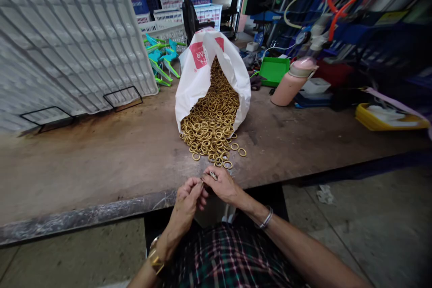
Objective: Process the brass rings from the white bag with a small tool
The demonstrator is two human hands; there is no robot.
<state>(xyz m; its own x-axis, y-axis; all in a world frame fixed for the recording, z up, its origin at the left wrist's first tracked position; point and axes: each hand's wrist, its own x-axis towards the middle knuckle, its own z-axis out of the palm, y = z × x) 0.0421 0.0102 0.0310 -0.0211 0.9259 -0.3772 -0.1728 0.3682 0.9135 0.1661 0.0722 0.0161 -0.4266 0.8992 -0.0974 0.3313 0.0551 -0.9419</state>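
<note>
At the table's front edge my left hand point(189, 194) is closed in a pinch, its fingertips meeting those of my right hand. What it pinches is too small to make out. My right hand point(222, 185) is closed too, and a small shiny metallic piece point(213, 174) shows between its thumb and fingers; its kind is unclear. Just beyond both hands, a heap of brass-coloured rings point(211, 130) spills from the open mouth of a white plastic bag point(192, 83) with red print. A few loose rings point(242, 152) lie to the right of the heap.
White ribbed trays point(67, 40) stand upright at the left, by black wire stands point(123, 98). Blue-green plastic pieces point(164, 60) lie behind. To the right are a green tray point(274, 71), a pink bottle point(290, 84) and a yellow tray point(388, 121). The wooden table point(101, 157) ends near me.
</note>
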